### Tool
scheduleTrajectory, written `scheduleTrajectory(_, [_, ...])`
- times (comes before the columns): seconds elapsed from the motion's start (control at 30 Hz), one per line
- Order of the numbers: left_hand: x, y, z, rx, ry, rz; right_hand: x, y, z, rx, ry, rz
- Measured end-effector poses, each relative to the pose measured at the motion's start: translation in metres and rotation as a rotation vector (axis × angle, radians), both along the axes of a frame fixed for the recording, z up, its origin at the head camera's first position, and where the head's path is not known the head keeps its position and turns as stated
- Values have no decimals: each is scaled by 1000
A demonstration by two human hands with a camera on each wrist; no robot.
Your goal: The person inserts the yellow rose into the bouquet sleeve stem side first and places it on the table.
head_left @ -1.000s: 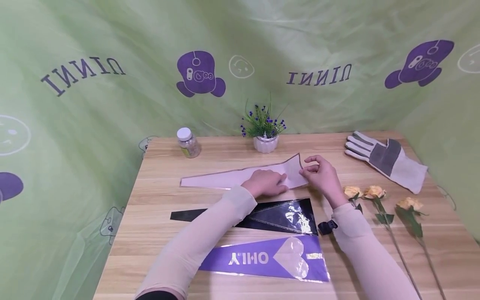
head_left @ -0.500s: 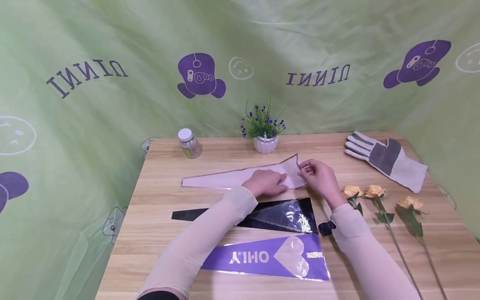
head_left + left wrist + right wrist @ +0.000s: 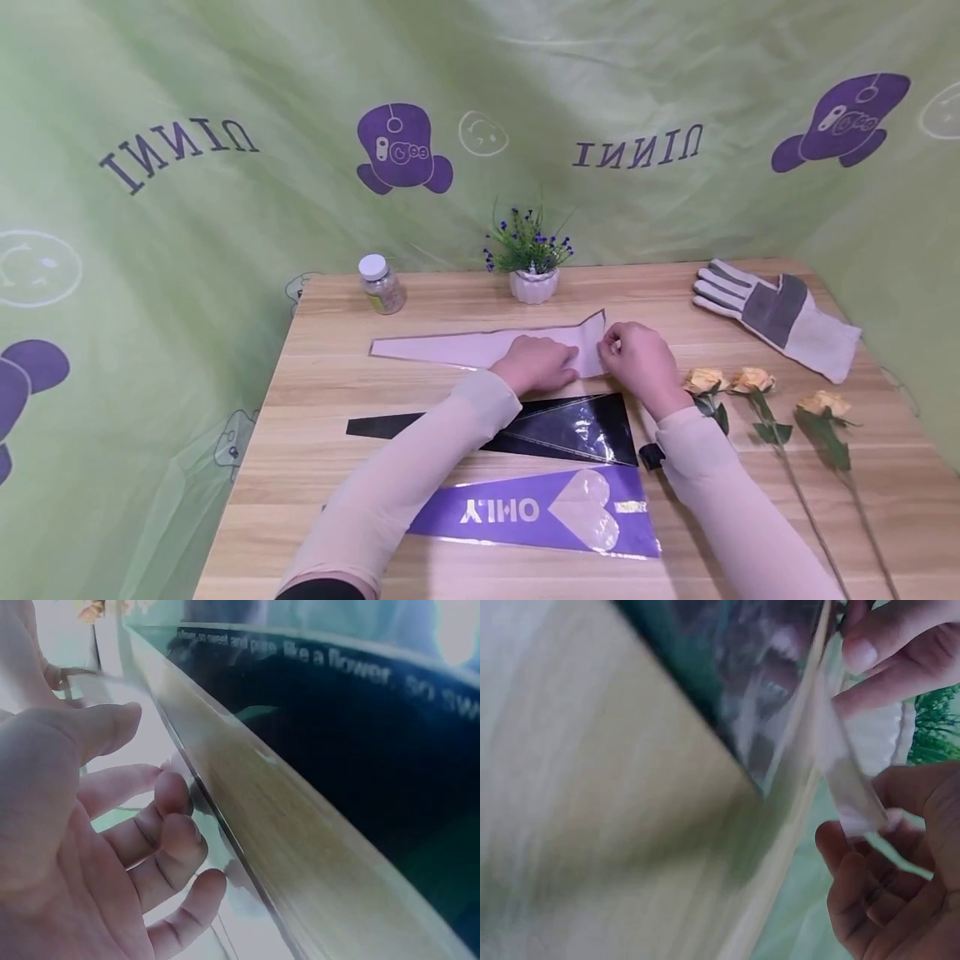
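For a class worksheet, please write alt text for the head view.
A person's right hand pinches the wide end of a pale tapered sheet, the left hand over it. Nearer lie a black sheet and a purple sheet, with three roses at right.

The left grip (image 3: pixel 64 817), fingers bent, touches what looks, through glare, like a pale sheet (image 3: pixel 244 919); beside the grip runs wooden desk (image 3: pixel 251 795), then a black wrapper (image 3: pixel 352 765) lettered "like a flower".

Pale cream sleeves (image 3: pixel 405 479), with black fabric (image 3: pixel 322 590) beyond the left one.
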State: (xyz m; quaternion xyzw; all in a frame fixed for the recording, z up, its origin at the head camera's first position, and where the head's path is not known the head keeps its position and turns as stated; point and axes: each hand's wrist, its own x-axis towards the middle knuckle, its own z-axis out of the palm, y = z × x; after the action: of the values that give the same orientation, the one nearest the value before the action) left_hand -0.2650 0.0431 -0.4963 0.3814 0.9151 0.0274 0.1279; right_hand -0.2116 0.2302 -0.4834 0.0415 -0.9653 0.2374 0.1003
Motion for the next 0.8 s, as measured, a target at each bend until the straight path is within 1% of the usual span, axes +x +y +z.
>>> scheduleTrajectory(0.07, [-2,2,-1,51,-61,45,2,0,1,-9,-2,44])
scheduleTrajectory(0.13, [-6,3,-4,137,-140,108,3,-1,2,-22,-9,89])
scheduleTrajectory(0.2, [-11,3,-5,251,-235,173,4,-3,4,-27,-10,119])
scheduleTrajectory(0.3, [-16,3,-4,475,-386,267,5,-5,6,-27,-17,145])
scheduleTrajectory(0.37, [-15,5,0,605,-476,342,6,-6,7,-22,-23,155])
scheduleTrajectory(0.43, [-13,7,3,712,-538,414,6,-7,7,-15,-30,161])
scheduleTrajectory(0.47, [-12,8,4,745,-561,450,6,-8,7,-10,-33,164])
scheduleTrajectory(0.5, [-11,9,5,770,-580,478,7,-8,7,-6,-37,165])
scheduleTrajectory(0.53, [-10,10,5,789,-596,493,7,-8,6,-4,-40,168])
scheduleTrajectory(0.63, [-9,12,4,823,-640,517,9,-8,5,-2,-48,171])
scheduleTrajectory(0.73, [-9,13,2,810,-640,526,12,-7,5,-16,-44,175])
scheduleTrajectory(0.8, [-10,13,0,799,-626,552,14,-5,9,-52,-53,175])
